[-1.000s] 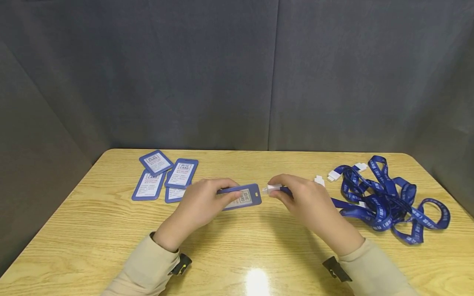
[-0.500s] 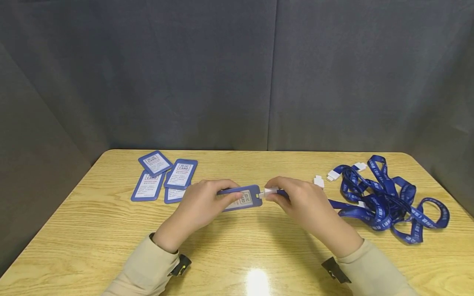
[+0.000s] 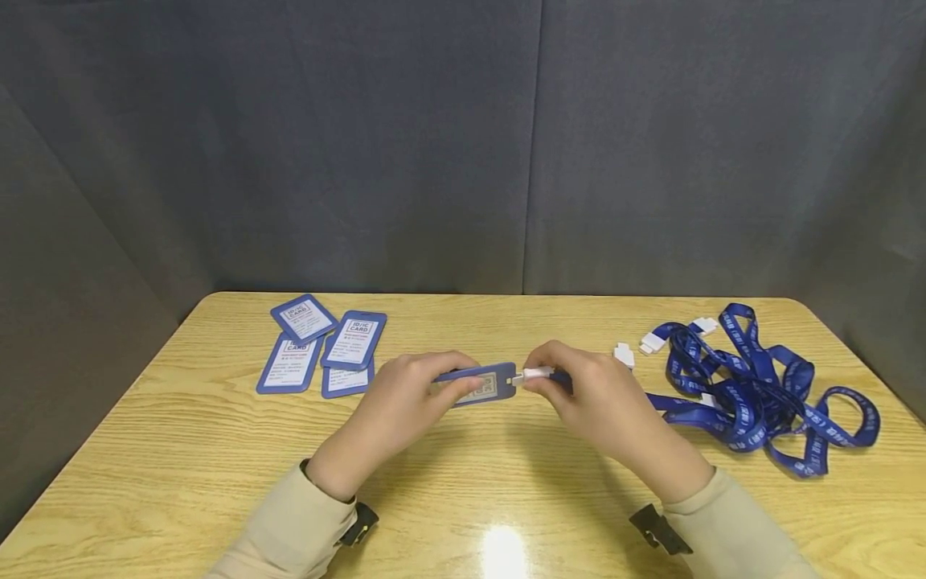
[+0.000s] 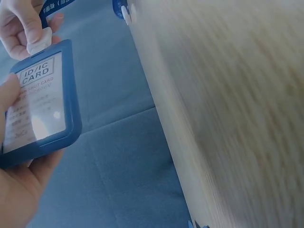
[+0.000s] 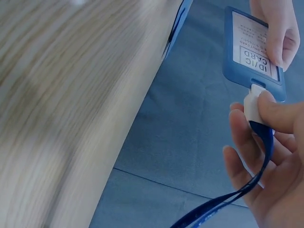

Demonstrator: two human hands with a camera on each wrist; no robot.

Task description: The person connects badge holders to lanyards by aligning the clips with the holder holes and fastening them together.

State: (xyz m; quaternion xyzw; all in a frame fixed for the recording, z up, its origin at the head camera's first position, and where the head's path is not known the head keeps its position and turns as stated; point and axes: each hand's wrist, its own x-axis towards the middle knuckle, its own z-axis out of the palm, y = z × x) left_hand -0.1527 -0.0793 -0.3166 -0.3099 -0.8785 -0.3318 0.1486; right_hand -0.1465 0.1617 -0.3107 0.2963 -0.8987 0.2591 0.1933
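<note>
Raised over the table, a blue-framed ID card holder (image 3: 499, 383) lies between the thumb and fingers of my left hand (image 3: 405, 406), its slotted end pointing right. My right hand (image 3: 608, 406) pinches the white plastic clip (image 5: 253, 108) of a blue lanyard (image 5: 267, 142) between thumb and fingers. In the right wrist view the clip's narrow tip meets the holder's slot end, and the strap trails down across the palm. The left wrist view shows the holder's printed card (image 4: 38, 102) face on, with the left thumb on its edge.
Several more blue ID card holders (image 3: 285, 366) lie overlapping at the back left of the wooden table (image 3: 181, 458). A tangled heap of blue lanyards (image 3: 752, 394) with white clips (image 3: 624, 355) lies on the right. A dark grey curtain (image 3: 405, 153) hangs behind.
The clip, held apart from the card holder at first, has come left to its slot end. The holder has shifted slightly right and tilted more. The other holders and lanyard heap stay put.
</note>
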